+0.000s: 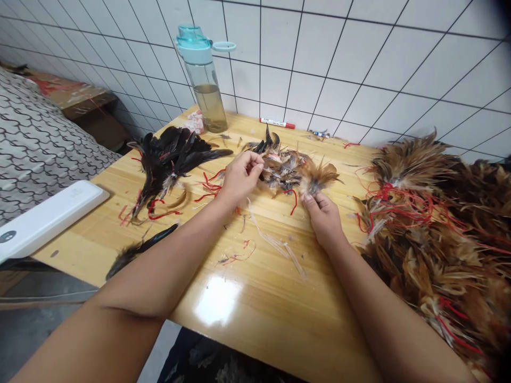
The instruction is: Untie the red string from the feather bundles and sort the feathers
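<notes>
Between the thumb and fingers of my right hand is the quill end of a small bunch of brown feathers, its tips fanned upward. My left hand is closed in a pinch at the left side of a loose pile of mixed feathers; whatever lies between those fingertips is too small to make out. The pile rests on the wooden table, just left of the bunch. A short red string hangs out below the pile.
Black feather bundles lie at left, near a water bottle by the tiled wall. Brown feather bundles with red strings cover the right side. A red marker is at the back, and a white device stands at left.
</notes>
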{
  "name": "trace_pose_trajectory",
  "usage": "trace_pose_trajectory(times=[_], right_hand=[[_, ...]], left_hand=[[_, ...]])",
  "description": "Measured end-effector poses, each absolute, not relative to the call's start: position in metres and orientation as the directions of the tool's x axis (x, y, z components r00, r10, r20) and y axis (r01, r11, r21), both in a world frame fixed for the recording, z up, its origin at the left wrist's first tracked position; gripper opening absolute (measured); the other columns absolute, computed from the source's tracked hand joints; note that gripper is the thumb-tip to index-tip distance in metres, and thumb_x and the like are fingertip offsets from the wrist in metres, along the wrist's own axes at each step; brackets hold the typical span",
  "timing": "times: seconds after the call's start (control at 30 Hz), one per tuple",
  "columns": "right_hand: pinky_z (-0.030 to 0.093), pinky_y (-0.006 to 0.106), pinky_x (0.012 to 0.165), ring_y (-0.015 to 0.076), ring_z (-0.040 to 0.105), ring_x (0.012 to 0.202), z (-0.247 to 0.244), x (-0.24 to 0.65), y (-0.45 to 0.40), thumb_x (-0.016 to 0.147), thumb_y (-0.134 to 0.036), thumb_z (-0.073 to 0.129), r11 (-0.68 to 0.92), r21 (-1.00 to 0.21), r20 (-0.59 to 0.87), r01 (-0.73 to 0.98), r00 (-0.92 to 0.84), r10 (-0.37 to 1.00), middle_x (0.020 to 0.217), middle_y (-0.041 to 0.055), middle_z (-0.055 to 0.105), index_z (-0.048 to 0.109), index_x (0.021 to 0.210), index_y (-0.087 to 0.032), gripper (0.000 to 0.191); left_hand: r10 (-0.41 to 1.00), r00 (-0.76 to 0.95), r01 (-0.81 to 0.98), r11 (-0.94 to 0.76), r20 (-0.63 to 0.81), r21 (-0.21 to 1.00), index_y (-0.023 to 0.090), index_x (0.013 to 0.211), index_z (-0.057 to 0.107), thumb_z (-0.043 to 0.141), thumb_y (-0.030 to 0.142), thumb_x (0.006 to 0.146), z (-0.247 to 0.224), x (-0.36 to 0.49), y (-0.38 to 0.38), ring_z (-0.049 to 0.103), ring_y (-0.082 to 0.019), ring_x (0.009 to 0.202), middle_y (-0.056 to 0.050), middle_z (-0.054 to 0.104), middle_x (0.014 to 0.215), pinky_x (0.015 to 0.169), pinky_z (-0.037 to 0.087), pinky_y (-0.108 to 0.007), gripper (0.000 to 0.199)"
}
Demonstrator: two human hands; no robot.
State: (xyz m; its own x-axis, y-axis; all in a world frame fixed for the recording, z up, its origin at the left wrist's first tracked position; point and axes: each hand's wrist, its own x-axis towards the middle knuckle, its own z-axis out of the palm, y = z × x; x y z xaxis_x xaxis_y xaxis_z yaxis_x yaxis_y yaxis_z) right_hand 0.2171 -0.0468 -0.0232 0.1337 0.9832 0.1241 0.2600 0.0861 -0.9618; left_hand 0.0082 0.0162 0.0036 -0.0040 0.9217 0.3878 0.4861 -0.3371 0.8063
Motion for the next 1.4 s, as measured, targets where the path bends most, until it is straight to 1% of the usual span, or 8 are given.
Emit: trace_pose_trajectory(times=[0.23, 0.53, 0.67, 0.77, 0.87, 1.03, 1.2, 1.4], right_hand=[[0.044, 0.03, 0.067, 0.0168, 0.054, 0.069, -0.022, 0.221, -0.044, 0.078, -0.046, 0.057, 0.083, -0.969, 0.137, 0.231, 0.228, 0.964, 0.066, 0.0004, 0.06, 0.06, 0.074, -0.02, 0.027], [0.041, 0.029, 0.064, 0.0164, 0.051, 0.067, -0.024, 0.22, -0.044, 0.079, -0.047, 0.055, 0.113, -0.938, 0.188, 0.329, 0.209, 0.96, 0.066, 0.0007, 0.058, 0.061, 0.071, -0.021, 0.027], [0.039, 0.029, 0.062, 0.0156, 0.048, 0.064, -0.024, 0.219, -0.045, 0.079, -0.048, 0.054, 0.112, -0.933, 0.188, 0.341, 0.198, 0.962, 0.064, -0.0001, 0.056, 0.061, 0.073, -0.021, 0.028], [0.038, 0.029, 0.06, 0.0151, 0.046, 0.063, -0.025, 0.219, -0.045, 0.078, -0.048, 0.054, 0.104, -0.935, 0.179, 0.339, 0.197, 0.964, 0.062, -0.0009, 0.053, 0.062, 0.073, -0.021, 0.029], [0.037, 0.029, 0.059, 0.0152, 0.046, 0.063, -0.026, 0.219, -0.045, 0.078, -0.049, 0.055, 0.109, -0.935, 0.182, 0.338, 0.194, 0.964, 0.06, -0.001, 0.051, 0.062, 0.072, -0.02, 0.03], [0.036, 0.028, 0.059, 0.0148, 0.046, 0.063, -0.025, 0.218, -0.045, 0.079, -0.049, 0.056, 0.118, -0.934, 0.192, 0.338, 0.192, 0.962, 0.061, -0.0008, 0.053, 0.061, 0.072, -0.02, 0.031], [0.035, 0.027, 0.058, 0.0134, 0.044, 0.061, -0.024, 0.218, -0.045, 0.078, -0.047, 0.057, 0.118, -0.934, 0.188, 0.336, 0.185, 0.965, 0.06, -0.0013, 0.053, 0.061, 0.07, -0.019, 0.03], [0.035, 0.027, 0.057, 0.0135, 0.044, 0.061, -0.024, 0.217, -0.045, 0.078, -0.044, 0.056, 0.12, -0.932, 0.192, 0.341, 0.186, 0.964, 0.06, -0.001, 0.054, 0.061, 0.07, -0.019, 0.026]], left_hand=[[0.817, 0.384, 0.625, -0.573, 0.431, 0.529, 0.016, 0.082, 0.062, 0.053, 0.02, 0.084, 0.002, 0.016, 0.007, 0.054, -0.018, 0.084, -0.005, 0.062, 0.086, 0.081, 0.042, -0.031, 0.01], [0.712, 0.536, 0.656, -0.689, 0.453, 0.308, 0.016, 0.099, 0.067, 0.053, 0.025, 0.088, -0.012, 0.032, -0.002, 0.051, -0.025, 0.1, -0.011, 0.062, 0.1, 0.089, 0.041, -0.038, 0.02], [0.746, 0.522, 0.601, -0.666, 0.414, 0.442, 0.016, 0.087, 0.067, 0.054, 0.023, 0.085, 0.001, 0.026, -0.001, 0.054, -0.022, 0.092, -0.009, 0.063, 0.092, 0.087, 0.042, -0.036, 0.015], [0.697, 0.691, 0.411, -0.594, 0.188, 0.692, 0.017, 0.081, 0.068, 0.06, 0.024, 0.08, 0.019, 0.012, 0.002, 0.057, -0.017, 0.08, -0.005, 0.064, 0.084, 0.077, 0.044, -0.029, 0.011], [0.518, 0.854, 0.33, -0.457, -0.055, 0.826, 0.02, 0.082, 0.072, 0.07, 0.026, 0.072, 0.034, 0.002, 0.0, 0.058, -0.015, 0.072, -0.003, 0.066, 0.08, 0.069, 0.043, -0.025, 0.012], [0.428, 0.867, 0.473, -0.543, -0.255, 0.694, 0.024, 0.076, 0.07, 0.079, 0.022, 0.06, 0.045, 0.009, -0.02, 0.056, -0.014, 0.07, 0.001, 0.065, 0.074, 0.065, 0.039, -0.024, 0.019], [0.407, 0.863, 0.504, -0.739, -0.3, 0.447, 0.019, 0.071, 0.063, 0.07, 0.016, 0.069, 0.041, 0.028, -0.037, 0.054, -0.016, 0.082, 0.0, 0.065, 0.076, 0.073, 0.037, -0.025, 0.008], [0.343, 0.93, 0.352, -0.727, -0.133, 0.589, 0.016, 0.075, 0.059, 0.055, 0.013, 0.08, 0.04, 0.021, -0.024, 0.052, -0.012, 0.077, -0.002, 0.063, 0.081, 0.075, 0.039, -0.023, 0.007]])
